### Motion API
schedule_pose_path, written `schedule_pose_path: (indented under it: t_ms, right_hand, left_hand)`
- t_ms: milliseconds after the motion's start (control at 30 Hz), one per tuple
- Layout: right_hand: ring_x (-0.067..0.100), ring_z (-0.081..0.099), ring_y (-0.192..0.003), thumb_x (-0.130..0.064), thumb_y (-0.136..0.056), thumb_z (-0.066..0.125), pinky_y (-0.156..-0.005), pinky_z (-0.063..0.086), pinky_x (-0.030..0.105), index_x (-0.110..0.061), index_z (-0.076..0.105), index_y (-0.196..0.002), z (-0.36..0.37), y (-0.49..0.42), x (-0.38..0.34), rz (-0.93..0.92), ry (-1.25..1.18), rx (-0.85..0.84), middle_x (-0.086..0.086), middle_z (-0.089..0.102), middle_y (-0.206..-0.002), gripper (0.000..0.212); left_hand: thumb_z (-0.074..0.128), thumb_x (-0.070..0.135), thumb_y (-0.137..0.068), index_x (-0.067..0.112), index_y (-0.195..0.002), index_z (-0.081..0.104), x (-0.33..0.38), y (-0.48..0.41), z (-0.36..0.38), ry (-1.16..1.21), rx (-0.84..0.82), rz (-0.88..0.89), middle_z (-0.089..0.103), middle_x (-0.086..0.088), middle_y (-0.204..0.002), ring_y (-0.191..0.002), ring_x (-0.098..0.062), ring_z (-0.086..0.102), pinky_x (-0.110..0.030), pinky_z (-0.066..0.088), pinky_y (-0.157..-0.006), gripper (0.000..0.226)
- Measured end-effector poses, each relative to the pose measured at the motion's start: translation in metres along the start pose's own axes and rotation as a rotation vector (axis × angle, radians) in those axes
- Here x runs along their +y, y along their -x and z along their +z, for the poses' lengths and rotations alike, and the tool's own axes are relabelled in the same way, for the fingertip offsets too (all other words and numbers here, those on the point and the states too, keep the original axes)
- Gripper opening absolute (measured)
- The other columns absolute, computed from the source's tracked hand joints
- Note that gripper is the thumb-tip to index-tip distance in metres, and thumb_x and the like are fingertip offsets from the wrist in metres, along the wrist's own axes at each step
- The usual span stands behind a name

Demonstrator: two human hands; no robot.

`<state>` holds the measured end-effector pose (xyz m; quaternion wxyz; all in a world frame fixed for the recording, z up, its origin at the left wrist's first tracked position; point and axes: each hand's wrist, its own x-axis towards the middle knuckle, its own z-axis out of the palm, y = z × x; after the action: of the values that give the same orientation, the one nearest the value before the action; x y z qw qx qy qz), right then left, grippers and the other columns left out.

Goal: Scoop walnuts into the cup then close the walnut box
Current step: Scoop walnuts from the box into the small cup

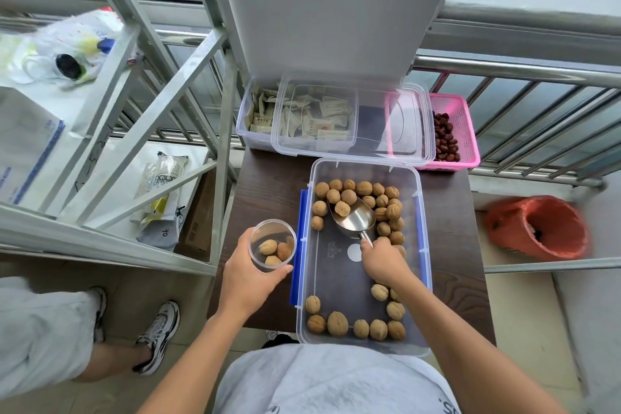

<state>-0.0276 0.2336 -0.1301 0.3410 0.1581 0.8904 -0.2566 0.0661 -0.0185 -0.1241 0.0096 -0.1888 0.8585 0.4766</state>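
Head view

1. The walnut box [424, 247], a clear tub with blue latches [300, 242] on its long sides, stands open on the dark wooden table [265, 185], directly in front of the person.
2. Loose walnuts [337, 323] lie in two groups inside the box: one along the far end and right wall, one along the near end. The middle of the floor is bare.
3. The right hand [383, 262] is inside the box, fingers curled round the handle of the metal scoop [361, 218]. The scoop bowl points to the far left corner, is pushed into the far group and carries at least one walnut.
4. The left hand [248, 279] grips the clear cup [268, 228] from below and the side. It holds the cup upright just beside the left wall of the box. The cup contains a few walnuts.
5. A clear lid [379, 131] lies behind the box, resting across a clear tub of sachets [255, 118] and a pink basket [465, 131] of red dates.
6. An orange-lined bin [537, 228] stands to the right of the table.
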Motion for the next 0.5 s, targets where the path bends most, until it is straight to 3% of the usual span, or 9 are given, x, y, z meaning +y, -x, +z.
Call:
schedule_pose_path:
  t_ms: [133,300,500]
  right_hand:
    - [0.022,0.053,-0.068,-0.044,-0.103,0.037,-0.064,0.04,0.037,-0.016,0.047,-0.071,0.009,0.004,0.007,-0.045,-0.111,0.044,0.001,0.052,-0.068,0.043]
    - [0.03,0.061,-0.078,-0.048,-0.1,0.038,-0.07,0.046,0.042,-0.022,0.049,-0.069,0.016,0.012,0.026,-0.101,-0.131,0.129,0.002,0.059,-0.071,0.042]
    - [0.018,0.048,-0.062,-0.039,-0.103,0.042,-0.058,0.035,0.036,-0.014,0.046,-0.067,0.011,0.02,0.031,-0.159,-0.23,0.176,0.0,0.052,-0.063,0.044]
  left_hand:
    - [0.095,0.035,-0.061,0.045,-0.132,0.046,0.001,0.001,0.0,0.009,0.002,-0.011,0.057,0.033,-0.116,-0.109,0.005,0.057,-0.022,0.048,-0.092,0.086]
    - [0.095,0.035,-0.062,0.045,-0.132,0.046,0.0,0.002,0.001,0.008,0.005,-0.016,0.057,0.032,-0.116,-0.109,0.009,0.056,-0.022,0.049,-0.091,0.086]
    - [0.095,0.034,-0.061,0.046,-0.13,0.048,-0.002,0.002,0.003,0.016,0.003,-0.007,0.06,0.032,-0.116,-0.109,0.01,0.056,-0.025,0.051,-0.092,0.084]
